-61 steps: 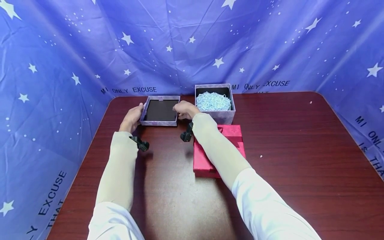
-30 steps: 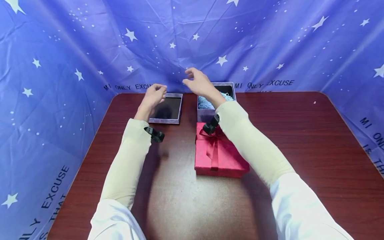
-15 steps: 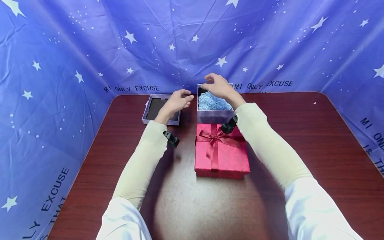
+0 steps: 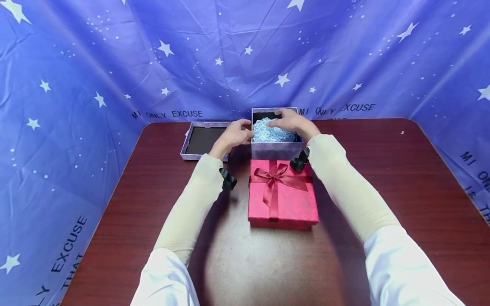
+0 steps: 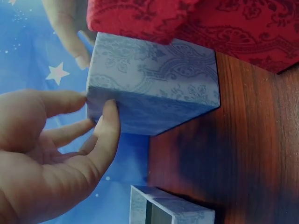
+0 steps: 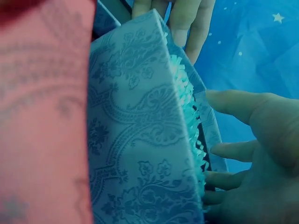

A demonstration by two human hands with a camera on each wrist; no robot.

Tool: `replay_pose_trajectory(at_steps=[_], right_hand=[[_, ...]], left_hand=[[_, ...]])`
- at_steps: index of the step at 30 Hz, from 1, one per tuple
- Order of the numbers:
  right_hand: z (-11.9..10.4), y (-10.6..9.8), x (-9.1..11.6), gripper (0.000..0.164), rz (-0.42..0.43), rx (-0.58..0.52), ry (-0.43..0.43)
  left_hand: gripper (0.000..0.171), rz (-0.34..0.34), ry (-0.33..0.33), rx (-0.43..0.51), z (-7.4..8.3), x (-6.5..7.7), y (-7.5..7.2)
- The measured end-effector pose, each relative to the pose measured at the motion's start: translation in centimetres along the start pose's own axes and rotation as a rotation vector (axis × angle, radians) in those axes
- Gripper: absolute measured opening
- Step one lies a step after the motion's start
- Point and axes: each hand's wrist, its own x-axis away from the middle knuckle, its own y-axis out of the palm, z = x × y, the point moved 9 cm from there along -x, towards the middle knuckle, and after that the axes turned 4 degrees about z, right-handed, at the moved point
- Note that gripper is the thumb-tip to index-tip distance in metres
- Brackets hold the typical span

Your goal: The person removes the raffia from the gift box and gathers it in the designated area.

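A grey-lilac patterned gift box [image 4: 276,150] stands without its lid at the table's back, full of pale blue shredded paper [image 4: 272,131]. My left hand [image 4: 236,134] is at its left side; in the left wrist view the fingertips touch the box's outer wall [image 5: 154,114] near the rim. My right hand [image 4: 292,120] reaches over the box from the right, fingers spread above the shredded paper. In the right wrist view those fingertips lie at the box's open top, with the lower ones overlapping the paper strands [image 6: 187,93]. Neither hand grips anything.
A red gift box [image 4: 285,204] with a ribbon bow [image 4: 272,176] stands right in front of the patterned box. Left of the left hand lies a shallow, dark-lined lid [image 4: 191,157], open side up. A starry blue curtain [image 4: 214,85] hangs behind the table [image 4: 383,178].
Both hands left the shallow lid, rose and shifted right. The left hand came to the patterned box's left wall, and the right hand lowered over the shredded paper.
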Motion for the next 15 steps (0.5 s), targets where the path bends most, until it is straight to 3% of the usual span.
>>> replay_pose_trajectory(at_steps=[9,15], right_hand=[[1.2,2.0,-0.1,0.101,-0.194,-0.034,0.076],[2.0,2.9,-0.4,0.115,-0.315,-0.007,0.121]], left_hand=[[0.054,-0.038,-0.07,0.168,-1.2,-0.8,0.1],[0.05,-0.034,-0.08,0.213,-1.9,-1.0,-0.1]])
